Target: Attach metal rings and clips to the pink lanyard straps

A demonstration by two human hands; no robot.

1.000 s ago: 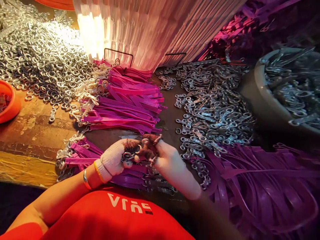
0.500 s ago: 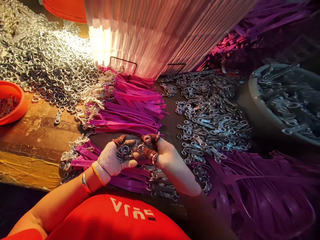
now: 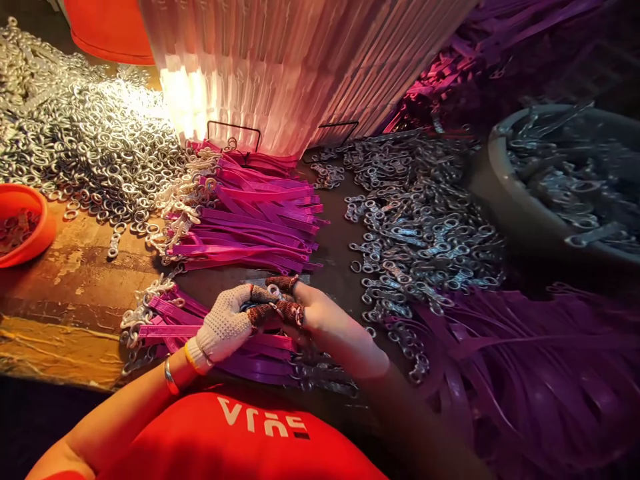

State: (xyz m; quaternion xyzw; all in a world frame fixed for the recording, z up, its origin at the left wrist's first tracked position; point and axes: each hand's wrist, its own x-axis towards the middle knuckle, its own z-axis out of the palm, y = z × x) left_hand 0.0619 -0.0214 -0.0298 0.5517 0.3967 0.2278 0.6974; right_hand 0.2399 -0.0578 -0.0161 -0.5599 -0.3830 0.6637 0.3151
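My left hand (image 3: 231, 320), in a dotted white glove with dark fingertips, is closed around metal rings (image 3: 246, 307) that barely show between its fingers. Dark brown coverings wrap the fingertips of my right hand (image 3: 313, 310), which pinches a small metal ring (image 3: 273, 291). Both sets of fingertips meet over the front bundle of purple straps (image 3: 260, 367). Behind the hands lies a larger pile of purple straps (image 3: 250, 213) with metal links at its left ends.
Loose rings (image 3: 95, 133) are heaped at the left, near an orange bowl (image 3: 47, 230). Metal links (image 3: 420, 233) lie to the right, beside a grey tub (image 3: 500, 180). Dark purple straps (image 3: 525, 360) spread at the lower right. A pale corrugated sheet (image 3: 280, 67) stands at the back.
My left hand has turned over and closed on the rings that lay in its open palm. My right hand has moved left, and the hands now touch. The view has shifted slightly.
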